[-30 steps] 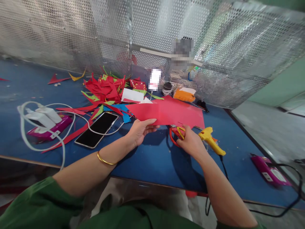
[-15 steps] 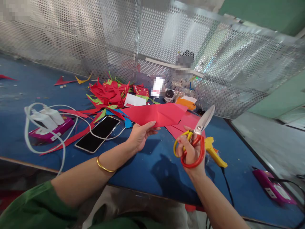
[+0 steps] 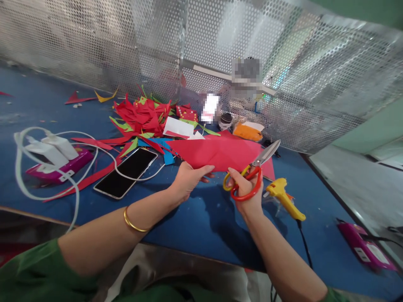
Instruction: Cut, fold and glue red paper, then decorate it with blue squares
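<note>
A sheet of red paper (image 3: 201, 152) is pinched along its near edge by my left hand (image 3: 192, 178), thumb on top. My right hand (image 3: 247, 193) has scissors (image 3: 258, 182) with one red and one yellow handle loop, blades together and pointing away to the right. The right thumb and fingertips meet the paper's near edge as well; how firmly they pinch it I cannot tell. More red paper (image 3: 268, 171) lies on the table beyond the right hand, partly covered by the held sheet.
A yellow glue gun (image 3: 285, 197) with a black cord lies right of the scissors. Left are a phone (image 3: 126, 174), a white cable and chargers (image 3: 53, 149) on a purple power strip. Paper scraps (image 3: 141, 115) heap near the perforated metal screen (image 3: 151, 50). Another purple strip (image 3: 365, 245) sits far right.
My right hand, with the scissors, has moved left to the near edge of the red paper. The held sheet now sits flatter and wider, and the camera view has shifted slightly.
</note>
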Action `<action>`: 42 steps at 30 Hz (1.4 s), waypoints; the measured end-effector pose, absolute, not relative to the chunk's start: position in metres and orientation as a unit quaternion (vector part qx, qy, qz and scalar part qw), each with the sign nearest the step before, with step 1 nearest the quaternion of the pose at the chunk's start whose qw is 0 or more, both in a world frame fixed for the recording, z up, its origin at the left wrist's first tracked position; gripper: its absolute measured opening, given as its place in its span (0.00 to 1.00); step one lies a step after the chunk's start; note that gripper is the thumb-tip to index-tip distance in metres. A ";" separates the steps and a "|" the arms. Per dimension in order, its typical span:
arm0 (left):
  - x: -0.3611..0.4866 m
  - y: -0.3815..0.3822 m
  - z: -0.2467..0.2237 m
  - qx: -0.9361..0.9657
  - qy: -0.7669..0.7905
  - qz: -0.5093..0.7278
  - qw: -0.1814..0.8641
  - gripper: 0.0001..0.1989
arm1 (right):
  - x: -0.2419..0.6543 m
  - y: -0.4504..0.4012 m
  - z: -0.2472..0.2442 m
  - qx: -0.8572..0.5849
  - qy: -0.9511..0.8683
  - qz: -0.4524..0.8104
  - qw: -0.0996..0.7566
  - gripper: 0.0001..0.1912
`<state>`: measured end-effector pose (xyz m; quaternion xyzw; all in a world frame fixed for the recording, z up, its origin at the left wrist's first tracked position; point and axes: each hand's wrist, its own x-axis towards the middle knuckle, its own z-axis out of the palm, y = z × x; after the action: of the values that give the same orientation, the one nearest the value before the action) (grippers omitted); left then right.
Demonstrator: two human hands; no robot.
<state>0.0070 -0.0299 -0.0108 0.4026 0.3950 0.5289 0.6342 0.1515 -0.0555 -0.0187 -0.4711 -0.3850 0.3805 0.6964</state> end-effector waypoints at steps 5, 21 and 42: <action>0.006 -0.027 -0.011 0.438 0.422 0.520 0.600 0.09 | 0.161 -0.053 -0.017 -0.479 -0.396 0.366 0.693 0.16; 0.003 -0.024 -0.008 0.488 0.441 0.484 0.577 0.08 | 0.190 -0.045 -0.003 -0.497 -0.334 0.293 0.746 0.17; -0.026 0.002 0.007 0.332 0.435 0.626 0.556 0.10 | 0.162 -0.083 -0.021 -0.499 -0.495 0.443 0.557 0.30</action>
<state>-0.0257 0.0023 0.0075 0.3324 0.4351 0.6257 0.5556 0.1617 -0.0827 -0.0214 -0.4989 -0.4955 0.4425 0.5566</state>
